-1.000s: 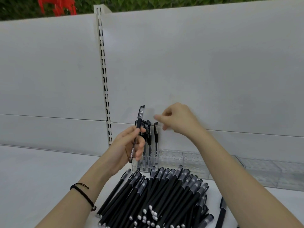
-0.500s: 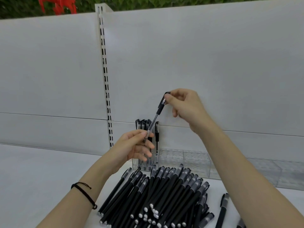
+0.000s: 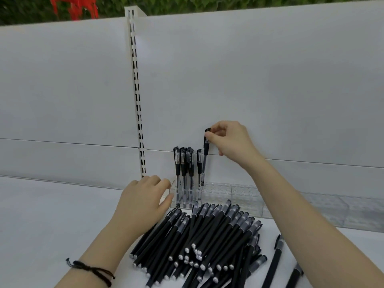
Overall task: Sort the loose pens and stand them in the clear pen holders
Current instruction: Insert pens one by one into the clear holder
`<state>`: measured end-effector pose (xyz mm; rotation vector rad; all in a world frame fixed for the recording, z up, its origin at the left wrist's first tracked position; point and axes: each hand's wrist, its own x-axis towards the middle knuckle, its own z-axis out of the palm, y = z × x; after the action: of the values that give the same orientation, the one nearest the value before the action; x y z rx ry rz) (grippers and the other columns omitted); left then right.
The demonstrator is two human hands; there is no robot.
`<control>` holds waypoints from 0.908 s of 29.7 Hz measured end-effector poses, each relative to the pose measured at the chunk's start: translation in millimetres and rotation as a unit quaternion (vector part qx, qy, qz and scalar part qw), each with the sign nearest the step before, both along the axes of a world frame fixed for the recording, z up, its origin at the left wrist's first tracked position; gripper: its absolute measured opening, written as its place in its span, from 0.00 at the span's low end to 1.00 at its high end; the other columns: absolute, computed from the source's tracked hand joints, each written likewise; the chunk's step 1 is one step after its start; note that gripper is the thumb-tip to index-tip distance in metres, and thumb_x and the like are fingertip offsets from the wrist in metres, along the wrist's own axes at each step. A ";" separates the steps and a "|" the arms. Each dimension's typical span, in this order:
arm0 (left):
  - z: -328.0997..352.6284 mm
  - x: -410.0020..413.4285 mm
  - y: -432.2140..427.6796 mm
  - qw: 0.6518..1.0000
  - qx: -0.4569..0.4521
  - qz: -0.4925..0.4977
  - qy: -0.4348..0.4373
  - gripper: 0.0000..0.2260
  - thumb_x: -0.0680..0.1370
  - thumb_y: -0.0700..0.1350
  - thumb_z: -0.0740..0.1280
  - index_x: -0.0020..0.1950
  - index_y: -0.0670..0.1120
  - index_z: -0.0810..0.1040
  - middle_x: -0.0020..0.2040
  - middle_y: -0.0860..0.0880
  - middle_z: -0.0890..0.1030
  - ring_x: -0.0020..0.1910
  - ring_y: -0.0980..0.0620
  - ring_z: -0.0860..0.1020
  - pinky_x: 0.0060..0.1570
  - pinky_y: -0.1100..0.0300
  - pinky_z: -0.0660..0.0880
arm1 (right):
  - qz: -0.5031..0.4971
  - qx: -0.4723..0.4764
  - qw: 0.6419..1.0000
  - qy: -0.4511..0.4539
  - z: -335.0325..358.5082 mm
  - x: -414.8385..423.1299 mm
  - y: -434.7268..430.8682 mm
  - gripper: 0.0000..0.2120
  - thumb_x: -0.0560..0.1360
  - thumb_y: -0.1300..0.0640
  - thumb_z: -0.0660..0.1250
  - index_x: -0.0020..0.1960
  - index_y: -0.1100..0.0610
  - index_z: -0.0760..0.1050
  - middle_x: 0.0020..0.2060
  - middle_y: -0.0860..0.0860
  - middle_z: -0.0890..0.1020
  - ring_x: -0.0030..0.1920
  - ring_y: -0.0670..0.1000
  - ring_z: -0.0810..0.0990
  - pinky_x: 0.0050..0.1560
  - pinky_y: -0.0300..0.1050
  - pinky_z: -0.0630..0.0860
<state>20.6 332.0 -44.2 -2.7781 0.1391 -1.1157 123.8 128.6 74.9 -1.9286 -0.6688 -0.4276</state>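
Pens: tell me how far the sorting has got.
Done: a few clear-barrelled pens stand in the left end of the clear pen holder. In hand: the right hand pinches another pen by its cap, upright over the holder; the left hand is open. Left: the big pile of black pens.

Loose pens (image 3: 199,242) lie heaped before the clear holders (image 3: 228,194), where pens (image 3: 185,171) stand at left.

One raised pen (image 3: 204,161), about five standing pens (image 3: 183,169), loose pens (image 3: 207,235) (dozens, heaped)

Bare forearms; black cord bracelet (image 3: 91,271) on left wrist
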 end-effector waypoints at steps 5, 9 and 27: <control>-2.8 3.7 -2.1 1.000 0.006 0.011 0.018 0.16 0.76 0.57 0.54 0.47 0.52 0.79 0.41 0.54 0.81 0.40 0.48 0.79 0.40 0.54 0.75 | -0.011 -0.027 0.999 -0.029 -2.2 -0.9 5.9 0.03 0.75 0.56 0.70 0.43 0.54 0.78 0.38 0.52 0.83 0.22 0.36 0.72 0.32 0.36 0.69; -3.1 3.1 1.4 1.000 0.004 0.018 0.025 0.15 0.76 0.57 0.55 0.48 0.52 0.79 0.40 0.54 0.81 0.39 0.49 0.79 0.40 0.55 0.75 | -0.009 -0.156 0.988 -0.009 -12.6 -3.0 12.1 0.08 0.75 0.54 0.70 0.45 0.59 0.80 0.36 0.52 0.84 0.23 0.47 0.75 0.34 0.42 0.78; 16.1 -21.7 -9.0 0.998 -0.026 0.024 0.055 0.19 0.76 0.58 0.52 0.51 0.51 0.80 0.40 0.53 0.81 0.40 0.49 0.80 0.42 0.53 0.72 | -0.120 -0.507 0.837 -0.169 -76.1 -62.2 -107.2 0.21 0.80 0.44 0.56 0.71 0.48 0.66 0.70 0.46 0.68 0.67 0.51 0.69 0.65 0.49 0.65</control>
<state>-1.1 323.0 -28.0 -2.8730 0.0553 -0.9696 61.7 21.4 -1.2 -3.0125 -1.0087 -0.6610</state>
